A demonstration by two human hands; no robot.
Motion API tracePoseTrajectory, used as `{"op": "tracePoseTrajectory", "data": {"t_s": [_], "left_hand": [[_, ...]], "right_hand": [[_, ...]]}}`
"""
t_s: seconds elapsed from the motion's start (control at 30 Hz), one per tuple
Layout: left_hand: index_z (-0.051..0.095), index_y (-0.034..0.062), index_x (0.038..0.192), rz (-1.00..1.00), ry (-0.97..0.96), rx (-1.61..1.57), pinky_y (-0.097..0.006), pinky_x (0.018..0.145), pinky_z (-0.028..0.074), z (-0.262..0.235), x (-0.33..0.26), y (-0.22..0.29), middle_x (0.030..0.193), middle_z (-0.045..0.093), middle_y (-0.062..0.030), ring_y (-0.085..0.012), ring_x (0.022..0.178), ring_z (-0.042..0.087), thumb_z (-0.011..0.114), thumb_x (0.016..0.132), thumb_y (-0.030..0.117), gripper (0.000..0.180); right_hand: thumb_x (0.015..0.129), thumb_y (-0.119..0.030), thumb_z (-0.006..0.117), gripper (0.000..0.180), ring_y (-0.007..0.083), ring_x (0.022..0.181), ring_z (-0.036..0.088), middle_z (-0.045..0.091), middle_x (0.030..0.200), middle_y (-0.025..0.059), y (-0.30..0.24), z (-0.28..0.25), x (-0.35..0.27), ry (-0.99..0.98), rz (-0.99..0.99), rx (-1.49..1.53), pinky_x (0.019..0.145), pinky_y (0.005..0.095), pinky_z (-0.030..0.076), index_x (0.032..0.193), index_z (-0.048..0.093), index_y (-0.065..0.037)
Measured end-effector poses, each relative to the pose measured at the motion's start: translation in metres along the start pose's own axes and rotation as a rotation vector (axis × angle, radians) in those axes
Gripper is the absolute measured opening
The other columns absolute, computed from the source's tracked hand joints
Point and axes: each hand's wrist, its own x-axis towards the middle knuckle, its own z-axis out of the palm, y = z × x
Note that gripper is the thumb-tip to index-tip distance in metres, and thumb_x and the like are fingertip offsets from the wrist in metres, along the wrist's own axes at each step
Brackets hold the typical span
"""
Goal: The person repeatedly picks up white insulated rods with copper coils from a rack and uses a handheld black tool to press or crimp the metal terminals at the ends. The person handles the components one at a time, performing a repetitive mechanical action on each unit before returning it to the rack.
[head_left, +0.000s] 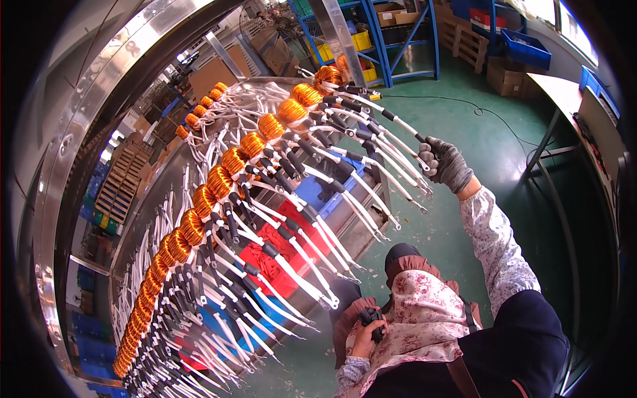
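Note:
Along a metal rack runs a long row of copper-wound ring coils [234,160], with white cable leads and black sleeves hanging toward me. My right hand [448,164], in a grey knitted glove, reaches out to the far right end of the row. Its fingers are closed around the end of a white cable [403,123], beside several other leads tipped with metal lugs. Close to my apron, my left hand [366,338] is closed on a small black object [373,320] whose kind I cannot make out.
Under the leads sit a red bin [282,242] and a blue bin [330,187]. A second row of coils [201,110] lies farther back. Blue shelving [405,46] stands behind, and a table [561,96] is at the right. A thin cable [458,99] crosses the green floor.

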Motion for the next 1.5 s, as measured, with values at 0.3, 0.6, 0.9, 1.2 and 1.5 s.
{"op": "tracePoseTrajectory", "data": {"t_s": [0.3, 0.6, 0.9, 1.2, 1.5], "left_hand": [[0.052, 0.004, 0.106, -0.02, 0.082, 0.021, -0.029, 0.06, 0.05, 0.003, -0.002, 0.003, 0.081, 0.06, -0.0089, -0.0187, 0.07, 0.06, 0.063, 0.08, 0.002, 0.028], [0.051, 0.0049, 0.105, -0.019, 0.131, -0.025, -0.027, 0.057, 0.048, -0.001, 0.0, 0.003, 0.078, 0.059, -0.0059, -0.0168, 0.066, 0.06, 0.068, 0.077, 0.004, 0.032], [0.056, 0.0093, 0.099, 0.071, 0.236, -0.078, -0.025, 0.061, 0.046, 0.005, -0.002, 0.009, 0.084, 0.057, 0.0024, -0.0111, 0.073, 0.056, 0.073, 0.074, 0.006, 0.031], [0.055, 0.0059, 0.098, 0.005, 0.133, -0.103, -0.026, 0.056, 0.043, -0.004, 0.001, 0.005, 0.079, 0.056, -0.0041, -0.0157, 0.066, 0.055, 0.064, 0.08, 0.001, 0.021], [0.048, 0.0061, 0.107, -0.005, 0.011, -0.111, -0.026, 0.053, 0.042, -0.002, 0.006, 0.003, 0.08, 0.056, -0.0059, -0.0151, 0.063, 0.054, 0.064, 0.078, -0.003, 0.035]], "right_hand": [[0.091, -0.036, 0.04, 0.03, 0.0092, 0.036, 0.034, 0.048, 0.053, -0.0028, 0.014, 0.002, 0.008, 0.28, -0.136, -0.258, 0.034, 0.0239, 0.028, 0.069, 0.048, -0.016], [0.089, -0.028, 0.054, 0.026, 0.026, 0.075, 0.06, 0.058, 0.084, 0.0131, 0.031, -0.012, 0.013, 0.378, -0.541, -0.118, 0.068, 0.0341, 0.053, 0.092, 0.05, -0.002], [0.086, -0.016, 0.061, 0.031, 0.0136, 0.075, 0.058, 0.065, 0.09, 0.0034, 0.259, -0.066, -0.098, -0.061, 0.065, -1.212, 0.069, 0.0271, 0.047, 0.113, 0.058, -0.001], [0.088, -0.018, 0.058, 0.024, 0.0204, 0.076, 0.064, 0.065, 0.087, 0.0099, 0.241, -0.025, -0.085, 0.46, 0.135, -0.31, 0.069, 0.0316, 0.053, 0.1, 0.061, 0.002], [0.095, -0.026, 0.049, 0.029, 0.0059, 0.055, 0.045, 0.047, 0.062, -0.0036, 0.086, 0.04, -0.087, 0.649, -0.777, -1.012, 0.052, 0.0203, 0.038, 0.109, 0.061, -0.005]]}}
